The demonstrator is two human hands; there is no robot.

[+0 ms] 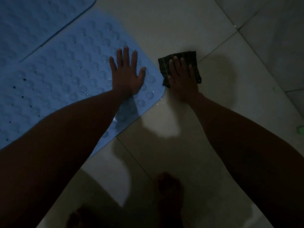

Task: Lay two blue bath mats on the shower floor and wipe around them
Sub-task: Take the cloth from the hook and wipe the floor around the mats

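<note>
Both mats had been laid: the far blue mat (32,22) lay at the upper left, and the near blue mat (65,76) lay beside it, their long edges close along a dark seam; whether one overlapped the other could not be told. The step in hand was judged to be the wiping around them.

The left hand (125,74) was pressed flat on the near mat close to its rounded corner, its fingers (126,55) straight, spread and grasping nothing. The right hand (182,76) was laid flat on a dark folded cloth (194,60), its fingers (181,63) straight and pressing the cloth down rather than clenching it. The cloth sat on the pale tiled shower floor (164,27) just beside the mat's edge; whether it touched that edge could not be made out.

The next move was judged to call for the cloth to be slid along the mat's edge and round the corner, where water drops (158,104) were seen, with the mat held down so that it would not be lifted or shifted.

Open tile was seen beyond and to the right of the cloth. Nearer the body, room was narrowed by a bare foot (169,191). A small green thing (301,129) lay well apart at the right border.
</note>
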